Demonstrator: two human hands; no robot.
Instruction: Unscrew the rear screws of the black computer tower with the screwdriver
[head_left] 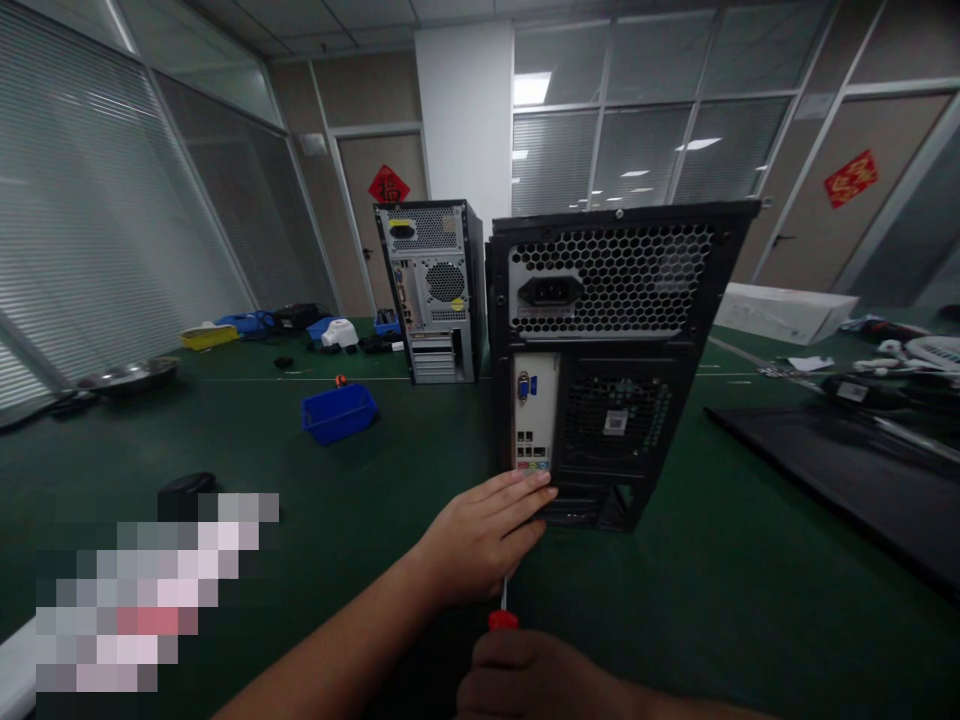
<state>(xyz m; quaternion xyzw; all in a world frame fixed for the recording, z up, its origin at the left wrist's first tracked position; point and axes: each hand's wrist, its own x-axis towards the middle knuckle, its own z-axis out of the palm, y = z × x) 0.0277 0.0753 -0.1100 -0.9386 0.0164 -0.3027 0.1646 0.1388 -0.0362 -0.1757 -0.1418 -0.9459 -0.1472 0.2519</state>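
Observation:
A black computer case stands upright with its rear panel towards me, showing a honeycomb power-supply grille, a white port plate and a fan grille. Against the lower left of that panel, just under the coloured audio jacks, lie the outstretched fingers of my left hand. My right hand, below it, is wrapped round a screwdriver with a red handle. Its metal shaft points up towards the case's lower edge, and the tip is hidden behind my left hand.
Behind stands a second computer tower. A blue bin sits left of centre, near a metal bowl. On the right lie a black panel and a white box. A pixelated patch covers the lower left.

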